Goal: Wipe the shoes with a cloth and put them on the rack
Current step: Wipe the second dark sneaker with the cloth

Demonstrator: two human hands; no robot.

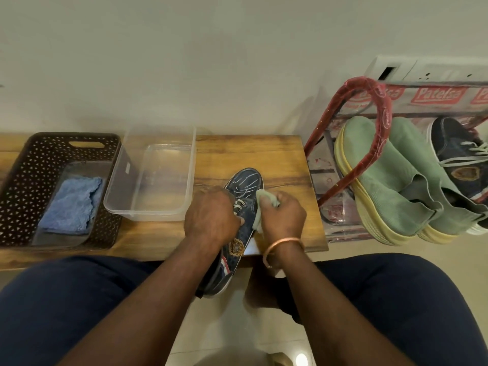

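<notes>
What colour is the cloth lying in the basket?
Blue; the cloth lies in the dark brown basket, clearest in the head view.

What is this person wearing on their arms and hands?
No gloves and no sleeves are in view. The right hand has a thin copper-coloured open metal bangle on its wrist; the left hand shows no ring, watch or band.

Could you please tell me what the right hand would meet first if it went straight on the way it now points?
Most likely the dark blue shoe: the right hand points away and leftward, its green cloth pressed against it. Depth is hard to judge.
</notes>
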